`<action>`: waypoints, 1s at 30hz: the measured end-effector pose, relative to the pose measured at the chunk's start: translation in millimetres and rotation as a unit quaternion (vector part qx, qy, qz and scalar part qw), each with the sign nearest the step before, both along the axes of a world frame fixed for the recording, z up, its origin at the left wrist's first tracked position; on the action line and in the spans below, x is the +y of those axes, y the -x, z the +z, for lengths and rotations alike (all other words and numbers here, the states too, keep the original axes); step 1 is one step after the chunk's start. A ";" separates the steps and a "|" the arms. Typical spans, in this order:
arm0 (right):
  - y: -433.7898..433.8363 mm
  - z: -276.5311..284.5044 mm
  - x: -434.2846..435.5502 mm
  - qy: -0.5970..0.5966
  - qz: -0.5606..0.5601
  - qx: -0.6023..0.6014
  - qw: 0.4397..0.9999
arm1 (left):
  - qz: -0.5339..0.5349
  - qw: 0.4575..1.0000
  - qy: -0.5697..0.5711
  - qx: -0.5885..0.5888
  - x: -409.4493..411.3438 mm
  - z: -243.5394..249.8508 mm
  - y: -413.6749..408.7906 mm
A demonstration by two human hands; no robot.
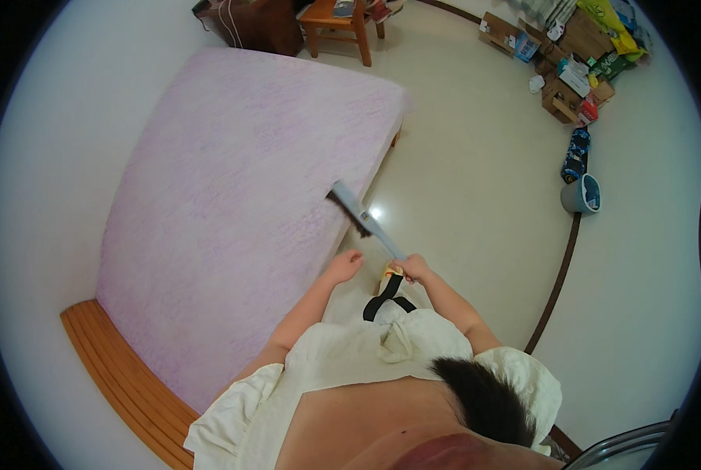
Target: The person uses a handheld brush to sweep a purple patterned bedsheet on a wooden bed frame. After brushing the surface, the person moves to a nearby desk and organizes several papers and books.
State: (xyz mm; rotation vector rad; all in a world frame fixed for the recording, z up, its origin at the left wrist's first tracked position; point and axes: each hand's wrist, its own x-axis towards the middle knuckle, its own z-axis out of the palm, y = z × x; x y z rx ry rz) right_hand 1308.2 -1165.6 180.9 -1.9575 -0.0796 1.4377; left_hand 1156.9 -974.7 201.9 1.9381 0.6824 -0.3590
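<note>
My right hand [416, 269] is closed around the handle of a grey bed brush [353, 205] with dark bristles. The brush points up and left, its head over the near right edge of a bed covered with a pinkish-lilac fitted sheet [238, 176]. My left hand [345, 265] is beside the bed's edge, a little left of my right hand, with its fingers curled and nothing visible in them. Just below my right hand are a small yellow object [390, 272], partly hidden, and a black strap [385, 298] in front of my light clothing.
A wooden headboard [127, 382] borders the bed at lower left. A wooden chair [335, 23] and a brown-covered piece of furniture [262, 26] stand beyond it. Along the right wall are cardboard boxes [559, 100], a blue patterned hoverboard [576, 154] and a grey bin [573, 198].
</note>
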 end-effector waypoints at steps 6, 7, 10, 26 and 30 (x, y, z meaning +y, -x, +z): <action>-107.3 13.4 11.2 0.000 -0.182 -0.079 0.980 | -0.010 0.997 0.075 0.031 4.6 21.1 -129.8; -125.5 19.9 15.7 0.001 -0.168 -0.110 0.980 | 0.000 0.995 0.093 0.043 7.3 21.0 -152.4; -183.4 25.9 36.7 -0.036 -0.073 -0.207 0.975 | 0.134 0.953 0.263 0.066 10.7 30.3 -239.2; -541.6 95.7 248.6 -0.207 0.192 -0.181 0.942 | 0.587 0.737 0.313 -0.119 174.3 37.0 -625.4; -614.2 69.0 258.6 -0.207 0.060 -0.032 0.976 | 0.624 0.715 0.269 -0.165 222.9 13.0 -663.3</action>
